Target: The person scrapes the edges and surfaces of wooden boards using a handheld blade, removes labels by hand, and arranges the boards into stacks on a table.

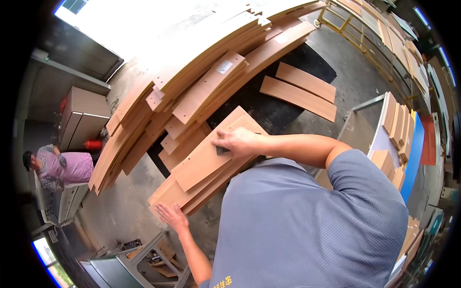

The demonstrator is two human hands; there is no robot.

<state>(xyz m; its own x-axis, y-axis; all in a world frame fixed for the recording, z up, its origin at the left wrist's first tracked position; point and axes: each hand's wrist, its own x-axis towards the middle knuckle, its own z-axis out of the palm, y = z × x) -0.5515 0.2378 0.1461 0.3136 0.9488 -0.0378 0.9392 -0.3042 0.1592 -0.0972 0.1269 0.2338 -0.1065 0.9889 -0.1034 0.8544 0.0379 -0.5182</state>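
My right hand (236, 142) is closed around a small dark block (222, 150), its kind partly hidden by the fingers. The block presses on the face of a light wooden board (196, 171), which lies on top of other boards. My left hand (174, 217) rests with outstretched fingers on the near-left end of a longer board (165, 192) beneath it. Another board (240, 117) sticks out at the far end of this small stack.
Long stacks of wooden boards (206, 57) run behind the work. Two loose boards (300, 96) lie on a black surface (319, 65). A person in a pink apron (77, 167) is at the left. A metal frame (156, 259) stands below, a board-laden cart (379, 108) at right.
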